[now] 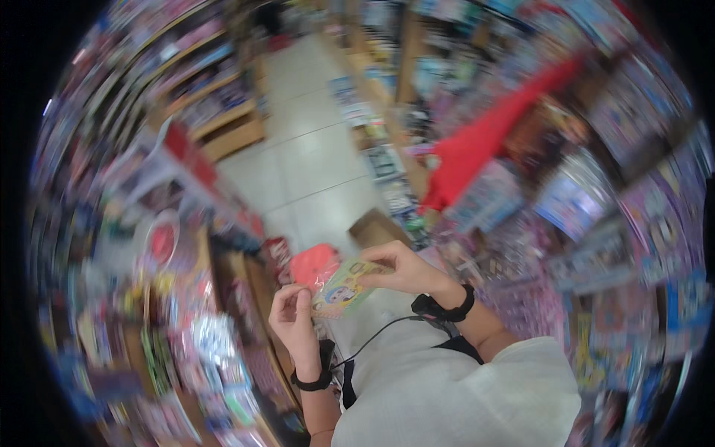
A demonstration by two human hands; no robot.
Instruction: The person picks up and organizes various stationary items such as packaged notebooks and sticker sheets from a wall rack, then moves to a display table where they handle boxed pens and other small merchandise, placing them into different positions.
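A flat, yellow-green packet point(344, 293) with a cartoon figure in blue is held up in front of me, tilted. Its surface has a glossy, clear-plastic shine. My left hand point(290, 316) pinches the packet's left end between thumb and fingers. At the upper right end, my right hand point(406, 270) grips it, fingers over its edge. Black bands with a thin cable between them circle both my wrists. Behind the packet, lower down, is a blurred red-pink item point(314, 262).
Shelves crowded with packaged goods point(216, 335) line the left. More packaged goods point(577, 194) fill the right, with a red cloth point(477, 149) over some of them. A cardboard box point(380, 227) stands on the tiled floor point(305, 141) of the aisle ahead.
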